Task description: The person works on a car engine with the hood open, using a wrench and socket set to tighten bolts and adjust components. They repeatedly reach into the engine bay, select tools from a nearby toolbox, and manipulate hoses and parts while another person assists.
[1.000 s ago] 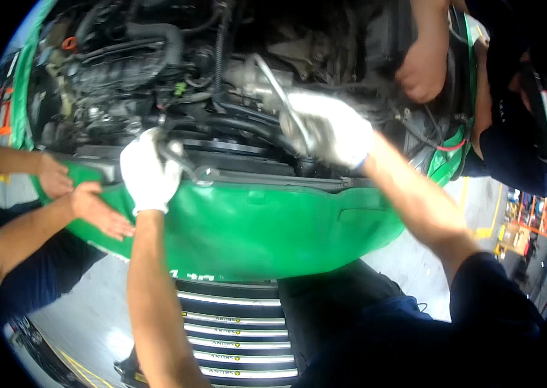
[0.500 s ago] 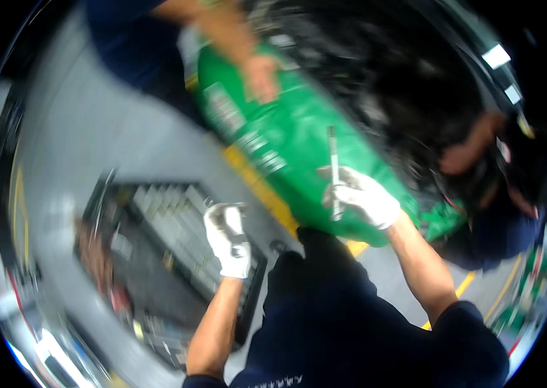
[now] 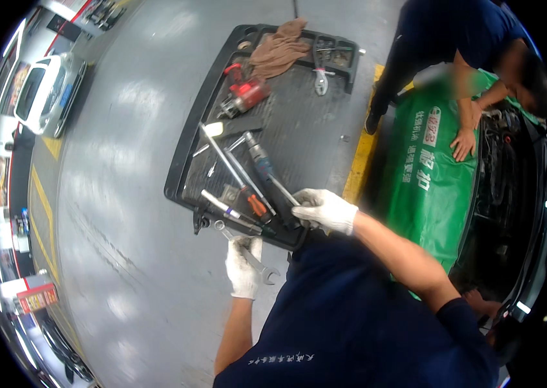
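the glossy grey floor [image 3: 134, 213] shines with patches of reflected light [image 3: 147, 97] and bears dark scuffs [image 3: 102, 242]. thin yellow lines [image 3: 43, 207] mark its left side, a broader yellow stripe [image 3: 358, 165] its right. at far left, a white car [image 3: 47, 94] stands near bright white strip lights [image 3: 15, 37].

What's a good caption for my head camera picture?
Gloved left hand holding a wrench, right hand holding a metal rod by a black tool tray.

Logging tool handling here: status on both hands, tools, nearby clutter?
Left hand: grip closed on wrench. Right hand: at near end of silver rod, grip unclear. Nearby clutter: orange-handled tool on black cart top.
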{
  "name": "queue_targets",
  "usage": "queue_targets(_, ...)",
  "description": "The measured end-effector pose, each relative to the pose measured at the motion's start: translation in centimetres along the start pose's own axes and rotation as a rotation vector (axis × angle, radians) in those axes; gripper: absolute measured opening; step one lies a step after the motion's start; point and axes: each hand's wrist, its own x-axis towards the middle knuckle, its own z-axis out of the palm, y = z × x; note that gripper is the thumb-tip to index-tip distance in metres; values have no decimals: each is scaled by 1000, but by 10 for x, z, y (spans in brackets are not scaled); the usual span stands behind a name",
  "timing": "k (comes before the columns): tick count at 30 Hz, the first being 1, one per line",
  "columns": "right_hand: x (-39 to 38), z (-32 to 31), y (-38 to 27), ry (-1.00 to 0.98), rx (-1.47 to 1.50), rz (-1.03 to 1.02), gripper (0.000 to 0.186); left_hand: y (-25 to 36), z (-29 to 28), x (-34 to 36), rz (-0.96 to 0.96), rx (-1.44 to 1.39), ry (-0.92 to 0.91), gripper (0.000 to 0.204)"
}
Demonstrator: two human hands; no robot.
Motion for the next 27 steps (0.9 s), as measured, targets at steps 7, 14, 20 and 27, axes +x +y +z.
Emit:
queue_targets(7, 84, 58, 5, 354, -855, -178, 38, 1, 5, -5, -55, 11, -82, 26)
queue_targets(14, 18, 41, 22, 365, -667, -351, 48, 71, 39, 27, 60, -227, -276, 15)
queue_targets(20, -107, -9, 34, 261, -295, -214, 85, 108, 116, 52, 507, 464, -550, 16)
queue_targets(27, -206, -45, 129, 823, -289, -154, 59, 210, 261, -24, 1339, 840, -1045, 22)
